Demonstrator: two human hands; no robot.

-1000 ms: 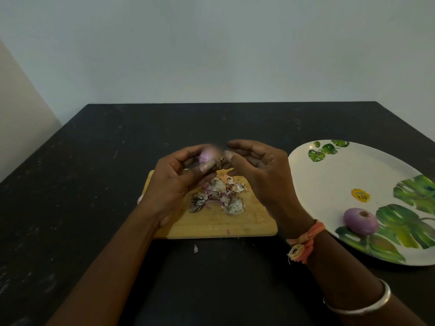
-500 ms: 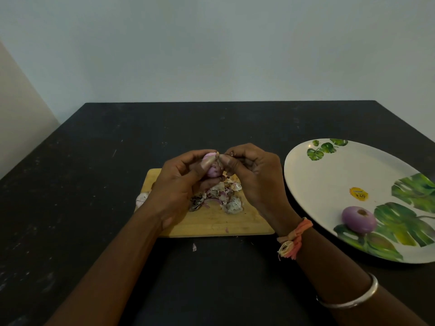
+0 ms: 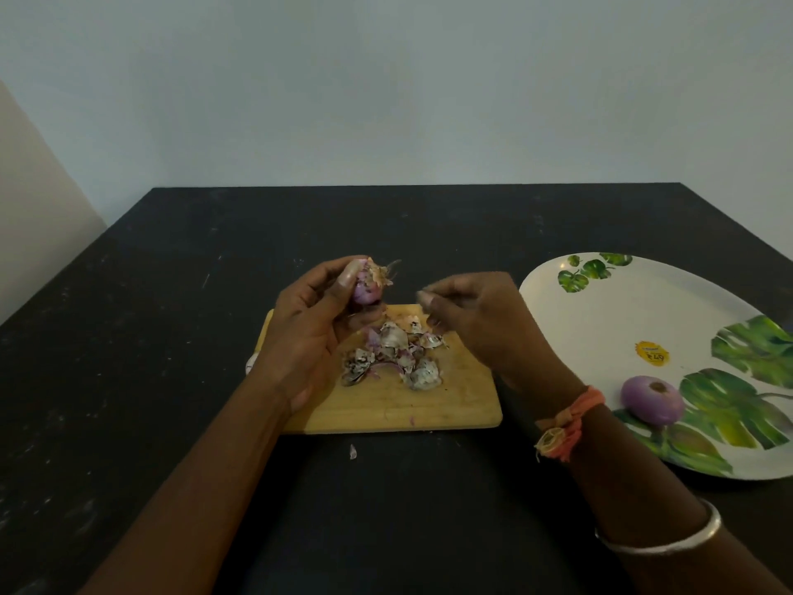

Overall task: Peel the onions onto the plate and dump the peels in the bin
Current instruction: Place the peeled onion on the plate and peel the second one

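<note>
The left hand [image 3: 313, 332] gripped the half-peeled onion [image 3: 365, 287] above the far left corner of the cutting board [image 3: 450, 405], its papery tuft end tilted up and toward the right hand [image 3: 476, 319]. That hand hung just beside it, to the right and a little lower, fingers curled with thumb against forefinger; blur hid whether a scrap was pinched there. Loose peels [image 3: 394, 354] lay on the board below, and a peeled onion [image 3: 652, 399] sat on the plate [image 3: 600, 337], well to the right.

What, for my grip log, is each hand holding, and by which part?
The left hand grips the partly peeled onion round its body, papery end free. The right hand has pinched fingers; whether it holds a peel cannot be told.
</note>
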